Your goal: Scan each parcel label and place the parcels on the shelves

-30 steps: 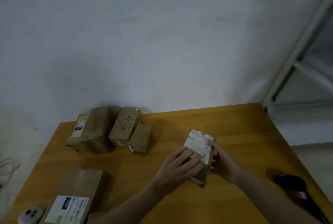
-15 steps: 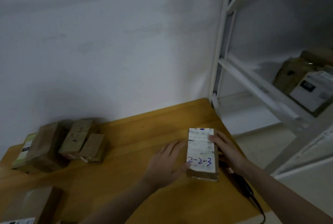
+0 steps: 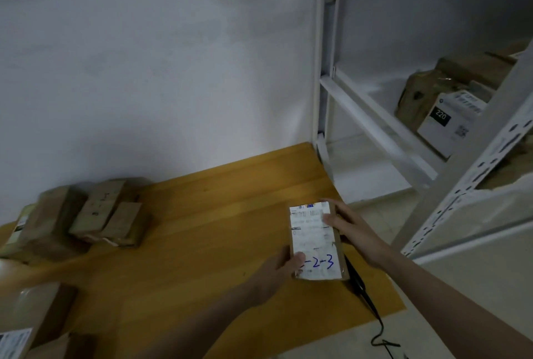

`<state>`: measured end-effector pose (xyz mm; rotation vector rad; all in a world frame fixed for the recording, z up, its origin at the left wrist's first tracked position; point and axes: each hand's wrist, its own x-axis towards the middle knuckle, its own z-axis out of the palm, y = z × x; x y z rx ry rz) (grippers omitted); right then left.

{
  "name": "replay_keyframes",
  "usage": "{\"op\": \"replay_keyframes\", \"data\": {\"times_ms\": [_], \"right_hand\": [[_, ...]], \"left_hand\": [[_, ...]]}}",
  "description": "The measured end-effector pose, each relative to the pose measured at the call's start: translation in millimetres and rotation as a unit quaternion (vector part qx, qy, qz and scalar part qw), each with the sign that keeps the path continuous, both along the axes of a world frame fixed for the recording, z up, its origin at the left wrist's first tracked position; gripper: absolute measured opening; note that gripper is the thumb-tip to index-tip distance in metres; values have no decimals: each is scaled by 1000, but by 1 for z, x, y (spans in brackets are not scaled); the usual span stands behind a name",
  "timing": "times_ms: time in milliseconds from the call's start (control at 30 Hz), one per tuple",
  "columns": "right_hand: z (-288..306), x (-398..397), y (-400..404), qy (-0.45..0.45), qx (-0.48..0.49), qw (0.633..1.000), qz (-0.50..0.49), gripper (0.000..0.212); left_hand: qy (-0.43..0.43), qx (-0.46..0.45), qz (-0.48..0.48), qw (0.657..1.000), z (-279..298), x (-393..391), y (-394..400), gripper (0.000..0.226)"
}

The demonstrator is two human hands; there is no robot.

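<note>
Both grips [image 3: 291, 265] on parcel [image 3: 315, 243]

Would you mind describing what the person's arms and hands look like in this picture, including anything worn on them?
Both forearms are bare as far as the frame shows: no sleeves, gloves, watch or bracelets in view. The left hand and right hand carry no visible rings or markings, though the picture is dim and somewhat soft. Nothing is strapped or wired to either arm.

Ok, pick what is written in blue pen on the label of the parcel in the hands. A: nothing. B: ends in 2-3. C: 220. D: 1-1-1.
B: the parcel held by both hands shows blue "-2-3" on its label, the left hand thumb covering the start.
</note>
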<state>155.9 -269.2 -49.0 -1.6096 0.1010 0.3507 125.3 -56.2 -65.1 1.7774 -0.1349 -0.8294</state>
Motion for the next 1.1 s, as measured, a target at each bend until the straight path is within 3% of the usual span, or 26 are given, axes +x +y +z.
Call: {"op": "replay_keyframes", "data": {"times_ms": [133,333,467,600,767,833,1000,1100], "right_hand": [[-9,-5,2,23,27,999,11,33],[-37,-10,-1,20,-32,999,7,46],[-75,-18,-10,38,-143,985,-85,42],[-117,-24,-16,73,-292,953,-33,52],[-153,-22,-15,147,-297,943,32,31],[-152,-13,-13,142,-266,953,36,25],[-134,4,-7,142,-224,964,31,40],[-111,-6,7,109,-239,965,-10,23]], "left_hand": [[55,-32,64,996,-4,-9,-1,62],[34,-14,100,994,-18,-18,8,63],[43,-13,143,989,-29,-23,24,54],[44,-4,183,982,-35,-29,40,56],[38,17,212,976,-43,-38,57,80],[36,16,223,974,-46,-41,61,71],[23,10,248,968,-46,-43,68,69],[6,-2,265,964,-45,-40,69,70]]}}
